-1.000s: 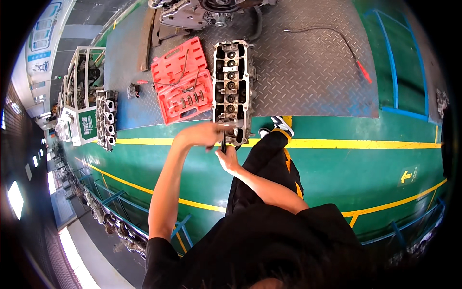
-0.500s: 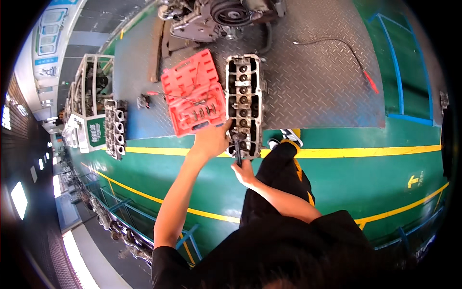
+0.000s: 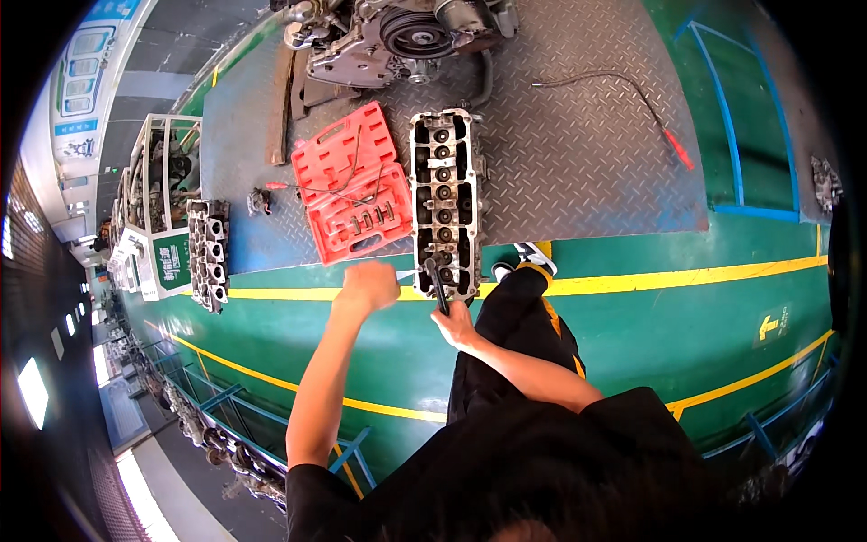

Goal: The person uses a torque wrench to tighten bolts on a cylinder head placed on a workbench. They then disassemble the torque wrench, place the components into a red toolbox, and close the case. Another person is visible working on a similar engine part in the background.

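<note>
A long metal cylinder head [image 3: 443, 192], with valve springs in a row down its middle, lies over the near edge of the metal plate. My right hand [image 3: 456, 325] is closed round the lower end of a black bar-shaped tool [image 3: 440, 287]. The tool's rounded head rests among the springs at the near end; its exact kind does not show. Left of that end, my left hand [image 3: 370, 287] hovers clear of the metal, fingers curled. A thin pale sliver shows beside it, too small to name. An opened red tool case [image 3: 352, 181] lies against the cylinder head's left side.
An engine with a black pulley [image 3: 417, 32] stands at the far edge of the checkered plate [image 3: 578, 172]. A red-handled flexible rod [image 3: 675, 149] lies at right. Another cylinder head [image 3: 208, 257] is at left. A blue frame [image 3: 736, 117] stands far right.
My left hand has drawn back from the cylinder head, toward me and to the left. The right hand keeps its grip on the black tool, which leans slightly more. The view has shifted a little.
</note>
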`<state>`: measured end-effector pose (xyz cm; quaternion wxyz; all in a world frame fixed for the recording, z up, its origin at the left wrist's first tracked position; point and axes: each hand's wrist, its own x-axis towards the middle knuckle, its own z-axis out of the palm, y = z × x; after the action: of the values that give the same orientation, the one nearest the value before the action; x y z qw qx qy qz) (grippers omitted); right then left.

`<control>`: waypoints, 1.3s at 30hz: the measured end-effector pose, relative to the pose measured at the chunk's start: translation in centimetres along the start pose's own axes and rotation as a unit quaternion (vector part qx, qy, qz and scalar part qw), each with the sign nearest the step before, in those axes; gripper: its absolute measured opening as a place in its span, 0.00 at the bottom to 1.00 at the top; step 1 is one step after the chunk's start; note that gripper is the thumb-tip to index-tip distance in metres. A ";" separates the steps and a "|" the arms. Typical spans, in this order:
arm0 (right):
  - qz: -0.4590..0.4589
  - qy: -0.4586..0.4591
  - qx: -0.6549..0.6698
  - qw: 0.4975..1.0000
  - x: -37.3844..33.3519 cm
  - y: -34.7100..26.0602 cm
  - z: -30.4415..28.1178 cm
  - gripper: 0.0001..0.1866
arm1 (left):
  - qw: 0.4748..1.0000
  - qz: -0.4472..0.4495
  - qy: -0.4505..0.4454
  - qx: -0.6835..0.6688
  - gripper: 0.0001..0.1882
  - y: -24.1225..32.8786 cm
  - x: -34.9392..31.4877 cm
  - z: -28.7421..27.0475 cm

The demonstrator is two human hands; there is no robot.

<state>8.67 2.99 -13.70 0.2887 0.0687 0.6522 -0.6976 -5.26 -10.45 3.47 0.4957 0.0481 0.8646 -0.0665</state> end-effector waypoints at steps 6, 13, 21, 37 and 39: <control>-0.026 0.027 0.048 0.998 0.9 1.7 1.8 0.22 | 0.949 0.165 -0.019 -0.269 0.32 2.5 -2.2 -1.4; -0.031 0.056 0.015 0.998 0.1 0.1 0.7 0.21 | 0.995 0.062 -0.042 -0.071 0.29 0.6 -1.3 -0.9; -0.001 0.053 0.025 0.998 0.5 0.6 1.3 0.21 | 0.992 0.039 0.084 -0.083 0.34 1.3 -1.6 -1.1; -0.012 0.044 0.041 0.998 0.8 1.3 1.1 0.22 | 0.937 0.175 -0.212 -0.215 0.33 2.8 -2.5 -3.0; -0.020 0.057 0.097 0.994 1.2 2.5 2.0 0.22 | 0.938 0.157 -0.099 -0.293 0.33 3.3 -2.9 -2.8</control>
<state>9.42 0.79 -16.18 0.2296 0.1229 0.5982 -0.7579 -5.70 -6.74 7.17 0.5749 0.0291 0.7741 0.2635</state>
